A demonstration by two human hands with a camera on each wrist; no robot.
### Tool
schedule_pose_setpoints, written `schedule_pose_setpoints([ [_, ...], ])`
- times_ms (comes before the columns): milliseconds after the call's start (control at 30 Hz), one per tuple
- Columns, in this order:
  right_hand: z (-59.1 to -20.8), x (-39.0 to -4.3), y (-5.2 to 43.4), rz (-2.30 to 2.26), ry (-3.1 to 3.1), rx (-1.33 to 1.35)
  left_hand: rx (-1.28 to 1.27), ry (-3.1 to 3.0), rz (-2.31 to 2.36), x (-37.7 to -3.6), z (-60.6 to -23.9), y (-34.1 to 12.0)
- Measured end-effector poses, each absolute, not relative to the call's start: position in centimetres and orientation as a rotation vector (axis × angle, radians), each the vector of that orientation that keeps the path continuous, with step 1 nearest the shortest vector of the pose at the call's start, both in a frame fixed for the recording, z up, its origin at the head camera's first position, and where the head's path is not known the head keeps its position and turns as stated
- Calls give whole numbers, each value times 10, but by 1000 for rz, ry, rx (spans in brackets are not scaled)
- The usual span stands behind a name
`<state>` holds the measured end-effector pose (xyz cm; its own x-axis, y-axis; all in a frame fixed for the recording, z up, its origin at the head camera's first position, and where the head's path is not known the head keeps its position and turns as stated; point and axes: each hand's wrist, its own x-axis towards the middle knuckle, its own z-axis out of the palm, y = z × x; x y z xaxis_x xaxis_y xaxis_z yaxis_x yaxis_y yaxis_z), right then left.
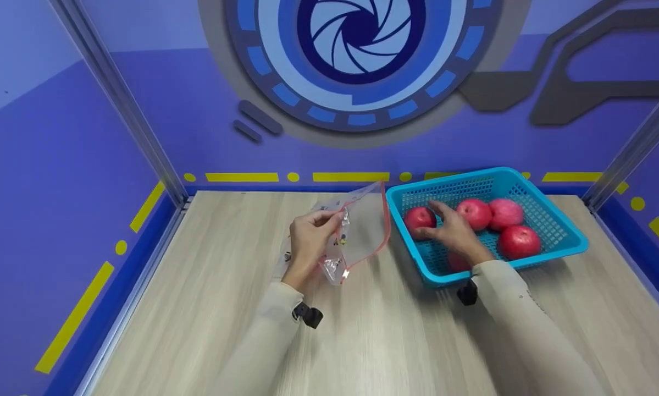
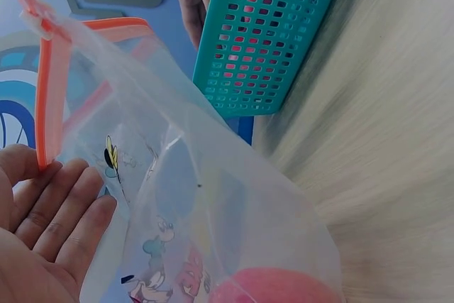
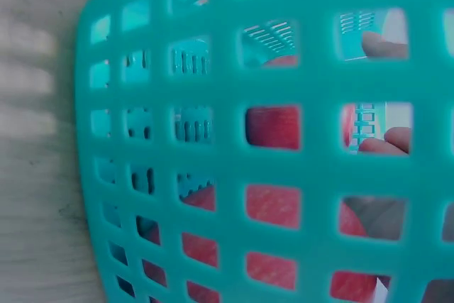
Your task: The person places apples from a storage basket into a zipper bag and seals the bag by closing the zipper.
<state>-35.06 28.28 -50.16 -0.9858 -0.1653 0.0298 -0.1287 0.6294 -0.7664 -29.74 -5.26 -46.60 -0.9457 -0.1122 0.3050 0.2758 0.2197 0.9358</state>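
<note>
Left hand [image 1: 310, 242] is raised above the pale wood-grain worktop [image 1: 208, 308], left of centre. Its grip is closed in a pinch on the upper edge of a clear plastic zip bag with an orange-red seal strip and small cartoon prints [image 1: 362, 228]; thumb and fingertips meet at the bag's rim. In the left wrist view the bag [image 2: 198, 196] hangs open beside the palm [image 2: 42, 232], fingers there lying nearly straight along the film, and a red rounded shape shows through the film at the bottom edge; what it is cannot be told for sure.

Right hand [image 1: 453, 231] reaches into the turquoise perforated plastic basket [image 1: 560, 242], which sits on the worktop at far right, just beside the bag's right edge. The fingers are spread and loosely curved, resting on the leftmost red apple [image 1: 419, 218]; the grip is not closed round it. Three more red apples [image 1: 519, 241] lie in the basket to the right of the hand, and part of another shows under the wrist.

Right wrist view: basket wall [image 3: 213, 175] fills the frame, red fruit and fingertips [image 3: 383, 145] visible through the holes.

Both forearms wear pale sleeves [image 1: 527, 319].
</note>
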Motion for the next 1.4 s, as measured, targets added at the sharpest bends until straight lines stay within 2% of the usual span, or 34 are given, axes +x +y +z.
schedule_pose_setpoints([
  [333, -500, -349, 283, -1313, 2857, -162, -155, -2188, -1802, -297, -465, -52],
  [767, -498, -348, 283, -1117, 2892, -235, -152, -2187, -1807, -296, -463, -53],
  [1000, -499, -347, 281, -1099, 2866, -179, -140, -2210, -1795, -296, -463, -54],
  [1400, -501, -345, 282, -1091, 2913, -260, -138, -2192, -1842, -294, -464, -55],
])
